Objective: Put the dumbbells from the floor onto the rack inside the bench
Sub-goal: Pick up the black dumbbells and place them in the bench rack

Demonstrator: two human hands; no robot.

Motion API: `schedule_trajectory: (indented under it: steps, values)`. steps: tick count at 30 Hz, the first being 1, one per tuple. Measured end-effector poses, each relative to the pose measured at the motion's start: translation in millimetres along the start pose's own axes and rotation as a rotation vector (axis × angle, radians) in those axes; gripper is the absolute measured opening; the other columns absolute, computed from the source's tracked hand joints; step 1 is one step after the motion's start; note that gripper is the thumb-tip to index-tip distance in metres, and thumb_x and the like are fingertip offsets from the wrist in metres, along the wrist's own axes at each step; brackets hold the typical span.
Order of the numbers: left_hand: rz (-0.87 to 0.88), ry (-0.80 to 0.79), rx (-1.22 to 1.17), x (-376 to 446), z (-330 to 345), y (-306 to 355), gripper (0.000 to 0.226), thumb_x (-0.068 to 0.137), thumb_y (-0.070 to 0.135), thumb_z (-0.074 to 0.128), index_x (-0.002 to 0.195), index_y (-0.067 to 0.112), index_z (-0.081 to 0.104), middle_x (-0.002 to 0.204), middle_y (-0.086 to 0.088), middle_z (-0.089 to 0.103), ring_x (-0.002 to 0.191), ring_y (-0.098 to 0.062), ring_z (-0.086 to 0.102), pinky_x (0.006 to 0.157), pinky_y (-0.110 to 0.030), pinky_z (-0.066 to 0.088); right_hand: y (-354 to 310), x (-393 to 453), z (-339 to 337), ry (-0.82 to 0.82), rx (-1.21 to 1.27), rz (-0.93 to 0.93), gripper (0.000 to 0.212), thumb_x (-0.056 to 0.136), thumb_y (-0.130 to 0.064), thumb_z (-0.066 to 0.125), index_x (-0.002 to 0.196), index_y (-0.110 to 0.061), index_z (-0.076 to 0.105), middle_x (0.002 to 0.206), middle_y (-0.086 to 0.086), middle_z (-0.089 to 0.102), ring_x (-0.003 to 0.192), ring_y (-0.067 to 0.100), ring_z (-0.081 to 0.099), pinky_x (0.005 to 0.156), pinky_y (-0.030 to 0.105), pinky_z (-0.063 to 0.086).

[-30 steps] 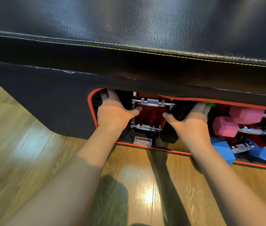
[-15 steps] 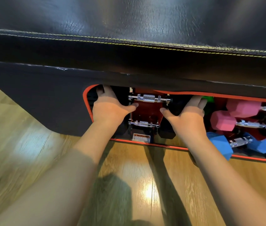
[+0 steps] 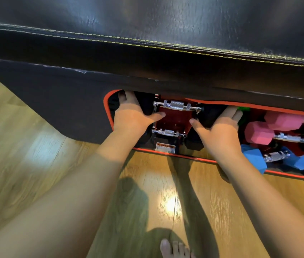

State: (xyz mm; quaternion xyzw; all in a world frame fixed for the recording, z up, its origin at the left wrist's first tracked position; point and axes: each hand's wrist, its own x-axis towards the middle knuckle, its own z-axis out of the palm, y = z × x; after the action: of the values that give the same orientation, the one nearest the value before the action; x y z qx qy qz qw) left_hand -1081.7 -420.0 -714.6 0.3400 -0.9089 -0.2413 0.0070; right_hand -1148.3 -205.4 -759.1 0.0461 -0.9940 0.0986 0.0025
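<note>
Both hands are inside the orange-edged opening of the bench (image 3: 58, 108). Left hand (image 3: 131, 118) cups the left black head of the upper black dumbbell (image 3: 178, 105); right hand (image 3: 220, 130) cups its right head, fingers laid over the top, thumbs pointing inward toward the chrome handle between them. So the grip is wide, one palm per end, and the dumbbell sits on the upper tier of the red rack (image 3: 175, 120). Whether it is fully seated cannot be told; the fingertips are hidden under the bench lip. Risk, as a judgement: the heads are held by palm pressure only, so letting go before the handle settles could let it roll forward onto the lower black dumbbell (image 3: 168, 132) directly beneath the grip, or pinch fingers against the lip above. Just outside the right hand: pink dumbbells (image 3: 257, 133), blue dumbbells (image 3: 275, 156), something green behind the fingers. These crowd the right hand's withdrawal. Bare toes (image 3: 173, 247) stand on the wood floor (image 3: 26, 155) below.
</note>
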Motion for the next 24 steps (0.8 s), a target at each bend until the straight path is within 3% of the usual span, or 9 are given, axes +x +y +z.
schedule_trajectory:
  steps: [2,3,4,6,8,10,13,18,24]
  values:
    - [0.017,-0.128,-0.009,-3.9,-9.7,-3.5,0.112,0.064,0.071,0.073,0.142,0.003,0.031,0.129,-0.014,0.054,0.106,-0.030,0.061,0.084,-0.039,0.054,1.8,-6.1,-8.9,-0.073,0.083,0.031,0.104,0.082,-0.081,0.040,0.131,0.010,0.040,0.127,0.029,0.050,0.113,0.045,0.051,0.081,0.041,0.050]
    - [0.020,-0.215,-0.011,-7.1,-16.5,-7.0,0.105,0.066,0.071,0.071,0.137,-0.001,0.041,0.113,-0.013,0.061,0.097,-0.028,0.063,0.080,-0.039,0.054,1.3,-9.7,-16.5,-0.155,0.135,0.042,0.102,0.082,-0.075,0.051,0.134,0.011,0.035,0.133,0.033,0.046,0.119,0.047,0.048,0.088,0.044,0.049]
    - [0.021,-0.293,-0.034,-13.1,-25.3,-9.7,0.101,0.068,0.071,0.070,0.134,-0.003,0.046,0.105,-0.012,0.064,0.093,-0.027,0.064,0.079,-0.040,0.053,1.7,-13.9,-28.6,-0.231,0.171,0.055,0.105,0.079,-0.076,0.054,0.135,0.010,0.036,0.133,0.034,0.048,0.119,0.048,0.049,0.085,0.044,0.049]
    - [0.014,-0.404,-0.091,-30.2,-47.0,-11.4,0.104,0.068,0.065,0.070,0.146,0.006,0.035,0.132,-0.012,0.056,0.114,-0.026,0.059,0.096,-0.039,0.050,1.8,-28.3,-55.4,-0.336,0.257,0.102,0.109,0.073,-0.080,0.057,0.136,0.006,0.037,0.131,0.031,0.050,0.114,0.047,0.054,0.077,0.042,0.050]
    - [0.027,-0.493,-0.055,-55.9,-79.5,-6.3,0.092,0.081,0.049,0.068,0.153,0.014,0.021,0.152,-0.007,0.037,0.133,-0.025,0.045,0.110,-0.036,0.038,-1.7,-55.2,-93.8,-0.447,0.381,0.151,0.091,0.084,-0.054,0.068,0.148,-0.005,0.025,0.142,0.022,0.038,0.122,0.041,0.048,0.088,0.047,0.052]
    - [0.064,-0.560,0.057,-87.0,-118.0,3.0,0.067,0.092,0.036,0.060,0.150,0.017,0.033,0.151,-0.004,0.039,0.135,-0.024,0.043,0.108,-0.033,0.036,-4.8,-88.2,-136.6,-0.616,0.486,0.222,0.084,0.090,-0.038,0.066,0.154,-0.019,0.015,0.151,0.011,0.027,0.120,0.035,0.047,0.079,0.048,0.059]
    - [0.109,-0.556,0.085,-134.7,-191.8,30.9,0.045,0.094,0.030,0.057,0.138,0.021,0.051,0.139,-0.003,0.052,0.125,-0.024,0.051,0.104,-0.035,0.041,-11.1,-136.5,-218.2,-0.719,0.540,0.245,0.072,0.095,-0.032,0.061,0.154,-0.019,0.023,0.153,0.004,0.028,0.106,0.031,0.054,0.070,0.046,0.061]
    - [0.165,-0.523,-0.043,-234.9,-348.9,86.5,0.043,0.093,0.032,0.056,0.134,0.021,0.053,0.135,0.000,0.051,0.124,-0.020,0.052,0.104,-0.032,0.040,-32.6,-208.2,-397.5,-0.653,0.632,0.141,0.052,0.095,-0.035,0.060,0.141,-0.016,0.043,0.143,0.004,0.045,0.113,0.018,0.052,0.089,0.051,0.055]
    - [0.213,-0.324,-0.192,-359.0,-493.6,143.5,0.035,0.091,0.027,0.062,0.124,0.017,0.060,0.122,0.000,0.055,0.116,-0.015,0.054,0.101,-0.027,0.038,-59.6,-280.7,-571.6,-0.566,0.645,-0.168,0.035,0.094,-0.030,0.062,0.126,-0.019,0.056,0.124,0.000,0.055,0.116,0.014,0.053,0.089,0.025,0.044]
